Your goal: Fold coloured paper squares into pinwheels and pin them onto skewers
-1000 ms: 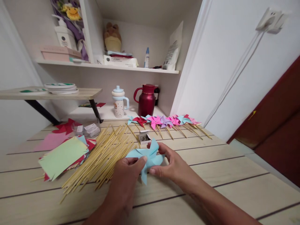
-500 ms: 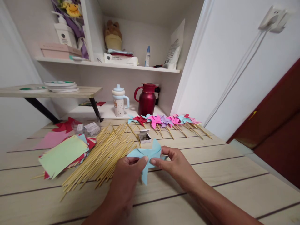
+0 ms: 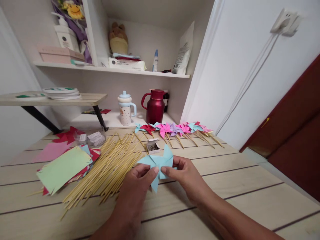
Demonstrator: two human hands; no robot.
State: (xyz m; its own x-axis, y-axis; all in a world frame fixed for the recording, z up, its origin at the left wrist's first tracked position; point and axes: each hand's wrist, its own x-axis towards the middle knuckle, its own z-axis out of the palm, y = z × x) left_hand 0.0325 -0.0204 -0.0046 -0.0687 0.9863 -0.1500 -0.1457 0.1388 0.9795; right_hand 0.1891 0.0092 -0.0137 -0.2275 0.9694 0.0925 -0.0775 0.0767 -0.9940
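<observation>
A light blue paper pinwheel (image 3: 166, 161) is held between both hands above the table. My left hand (image 3: 138, 181) is closed on its left side, with the thumb pressed near the centre. From the right, my right hand (image 3: 186, 173) pinches the pinwheel, its thumb also close to the middle. The fingers behind the paper are partly hidden. Just beyond the pinwheel stands a small open box (image 3: 153, 146) with small metal pieces inside. Many thin wooden sticks (image 3: 107, 170) lie in a loose pile to the left of my left hand.
Finished pinwheels on sticks (image 3: 175, 130) lie in a row at the back. At the left is a stack of coloured paper sheets (image 3: 65, 166), with clear plastic boxes (image 3: 93, 138) behind. A cup (image 3: 125, 110) and a red jug (image 3: 155, 106) stand beneath the shelf (image 3: 112, 69).
The pinwheel has turned slightly in my hands, and its lower blade sits a little higher. Both hands keep their hold. The whole view has shifted slightly.
</observation>
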